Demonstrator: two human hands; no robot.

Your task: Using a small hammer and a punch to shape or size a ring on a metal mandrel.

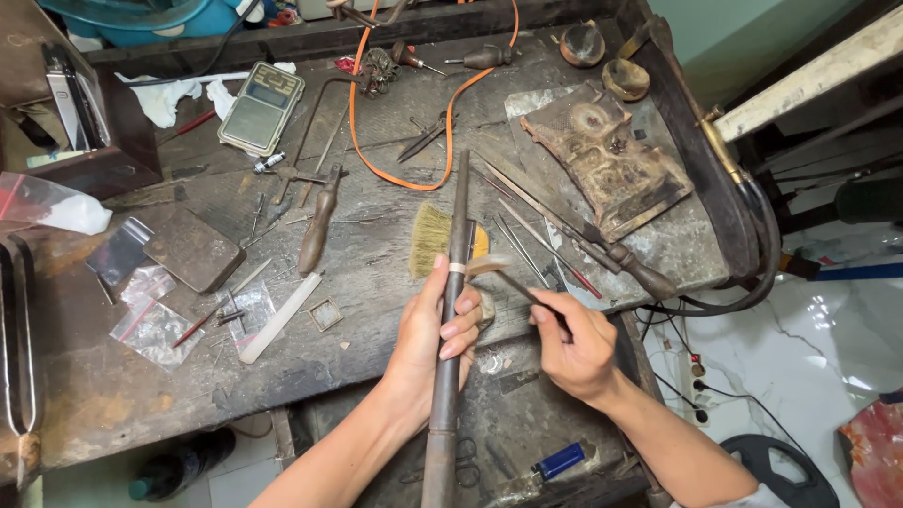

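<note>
Left hand (435,329) wrapped around a long tapered steel mandrel (451,310), fingers closed over it about mid-length; a thin pale ring (457,268) sits on the rod just above the thumb. Mandrel's lower end is cut off by the frame bottom. Right hand (576,350) pinched shut on a thin dark tool (527,292), tip aimed at the ring; tool type is hard to make out, its tip blurs against a pale strip there. Just beyond the left hand, a yellow-bristle brush (431,235), partly hidden by the mandrel. Beyond the right hand: files and needle tools (555,240) on the worn wooden surface (376,254). Further left of the left hand: a white bar (280,318) and a wooden-handled tool (318,226). Far off: a pocket scale (261,108) and an orange cord (442,141).
</note>
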